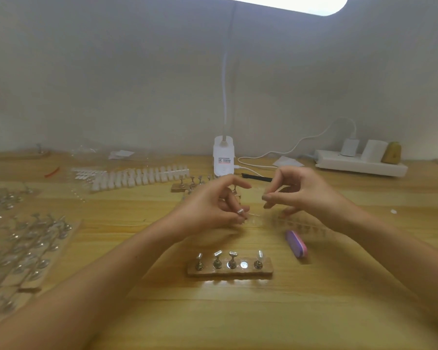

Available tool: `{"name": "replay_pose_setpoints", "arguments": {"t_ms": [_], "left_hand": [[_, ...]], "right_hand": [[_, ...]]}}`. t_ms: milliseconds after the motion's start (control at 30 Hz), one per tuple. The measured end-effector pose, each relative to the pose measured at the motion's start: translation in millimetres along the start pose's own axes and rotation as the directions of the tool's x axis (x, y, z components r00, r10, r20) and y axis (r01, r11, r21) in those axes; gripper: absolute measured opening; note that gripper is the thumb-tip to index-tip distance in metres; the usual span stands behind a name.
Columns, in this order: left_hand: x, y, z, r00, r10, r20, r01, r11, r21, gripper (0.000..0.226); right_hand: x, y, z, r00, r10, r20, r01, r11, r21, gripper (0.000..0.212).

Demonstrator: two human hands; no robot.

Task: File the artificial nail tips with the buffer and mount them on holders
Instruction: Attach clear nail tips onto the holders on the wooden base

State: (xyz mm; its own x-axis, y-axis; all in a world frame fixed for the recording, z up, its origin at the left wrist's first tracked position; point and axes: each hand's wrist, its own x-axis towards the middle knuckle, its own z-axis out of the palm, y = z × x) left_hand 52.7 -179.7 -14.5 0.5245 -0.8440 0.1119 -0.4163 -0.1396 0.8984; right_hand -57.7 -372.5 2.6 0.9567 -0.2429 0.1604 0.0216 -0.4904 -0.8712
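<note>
Left hand (213, 208): pinches a metal holder (240, 211)
Right hand (297, 190): curled, grip unclear
Buffer (296, 244): flat on table (238, 322), untouched

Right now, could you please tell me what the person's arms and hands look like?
The left forearm and right forearm are bare: no sleeves, watch or bracelet showing. The left hand and right hand wear no gloves; the right thumbnail looks greyish.
</note>
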Motion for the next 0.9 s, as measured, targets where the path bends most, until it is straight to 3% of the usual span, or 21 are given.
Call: {"name": "replay_pose_setpoints", "arguments": {"t_ms": [167, 367, 700, 900], "left_hand": [[-10, 11, -5, 1.0, 0.021, -0.014, -0.023, 0.984, -0.175, 0.052], [-19, 23, -3, 0.998, -0.057, -0.022, 0.033, 0.811, -0.585, 0.055], [-25, 22, -3, 0.994, -0.106, -0.036, 0.057, 0.761, -0.646, 0.058], [-25, 19, 0, 0.99, -0.14, -0.036, 0.074, 0.702, -0.708, 0.057]], "right_hand": [[-13, -14, 6, 0.992, -0.069, 0.104, 0.065, 0.997, 0.041, 0.016], [-21, -29, 17, 0.959, -0.284, -0.009, 0.283, 0.959, -0.019, 0.01], [-23, -22, 29, 0.856, -0.509, -0.094, 0.476, 0.845, -0.242, 0.011], [-23, -19, 28, 0.851, -0.518, -0.09, 0.488, 0.842, -0.23, 0.018]]}}
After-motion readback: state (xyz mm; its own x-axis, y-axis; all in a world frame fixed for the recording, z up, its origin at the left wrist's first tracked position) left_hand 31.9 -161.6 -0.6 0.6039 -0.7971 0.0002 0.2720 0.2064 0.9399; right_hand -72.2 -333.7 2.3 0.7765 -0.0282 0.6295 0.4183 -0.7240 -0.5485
